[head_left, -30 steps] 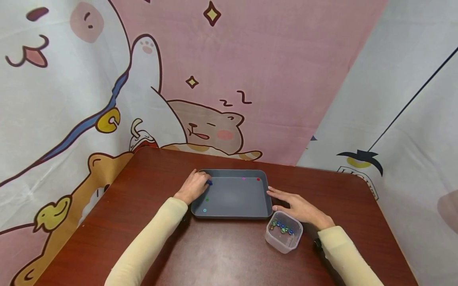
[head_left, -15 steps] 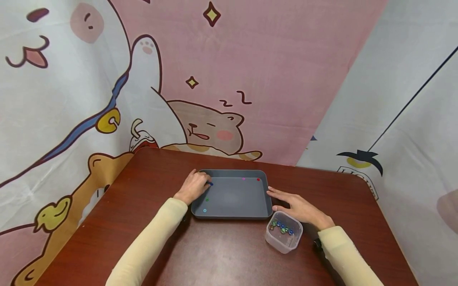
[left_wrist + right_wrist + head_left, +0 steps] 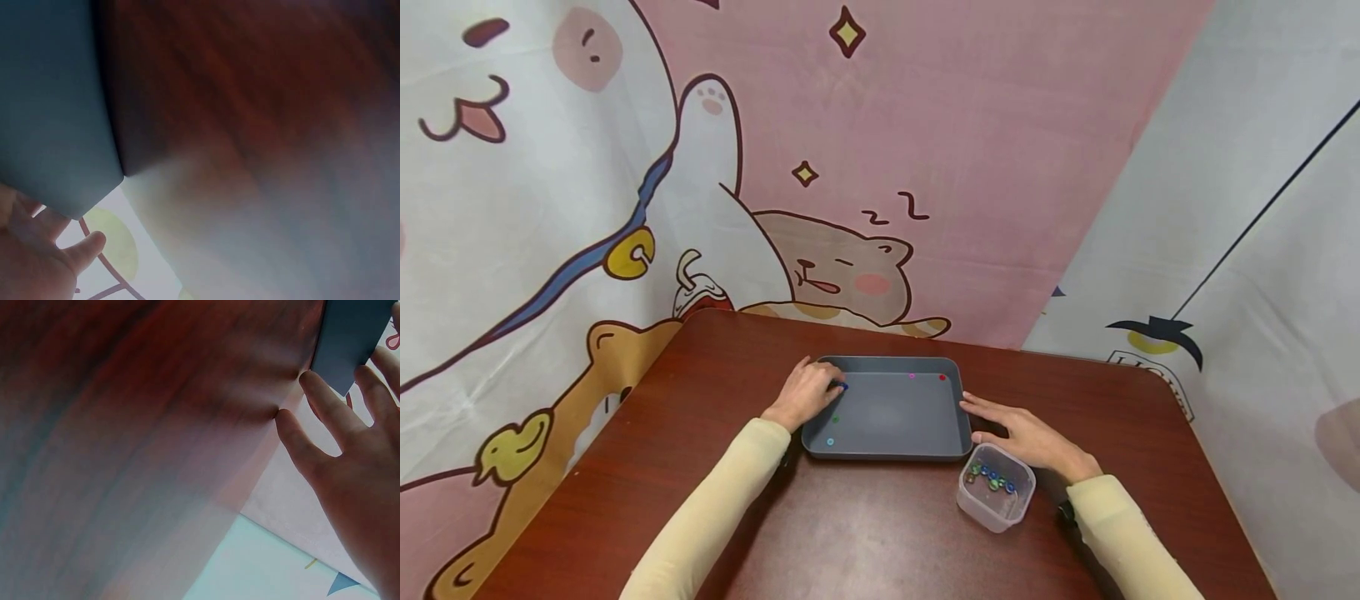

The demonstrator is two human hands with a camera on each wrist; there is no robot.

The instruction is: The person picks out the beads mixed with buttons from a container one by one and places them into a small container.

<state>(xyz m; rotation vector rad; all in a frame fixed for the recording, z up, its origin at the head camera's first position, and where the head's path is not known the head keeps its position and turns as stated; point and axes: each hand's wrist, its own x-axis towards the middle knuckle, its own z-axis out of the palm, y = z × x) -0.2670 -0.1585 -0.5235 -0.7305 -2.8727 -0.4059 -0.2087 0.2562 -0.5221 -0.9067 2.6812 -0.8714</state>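
A shallow grey tray [image 3: 895,417] lies on the table. At its far left corner, my left hand [image 3: 808,392] reaches over the rim, thumb and fingertips pinching a small blue marble [image 3: 844,386]. Part of that hand [image 3: 44,262] also shows in the left wrist view, where its fingertips are hidden by the tray's side. Resting beside the tray's right rim, my right hand [image 3: 1018,429] has its fingers extended and spread, touching the tray edge. The right wrist view shows this hand [image 3: 356,437] holding nothing. Just in front of it stands a clear plastic box [image 3: 992,510] with several blue and green marbles [image 3: 994,482].
Small coloured circles dot the tray floor: a pink ring [image 3: 912,376], a red dot [image 3: 942,377], a green ring [image 3: 836,419] and a light blue ring [image 3: 831,442]. The brown table [image 3: 880,533] meets a cartoon-printed cloth [image 3: 985,167] at its back.
My left fingertips have shifted slightly at the far left corner, and the blue spot there sits a little further right and lower. The right hand and the box have stayed put.
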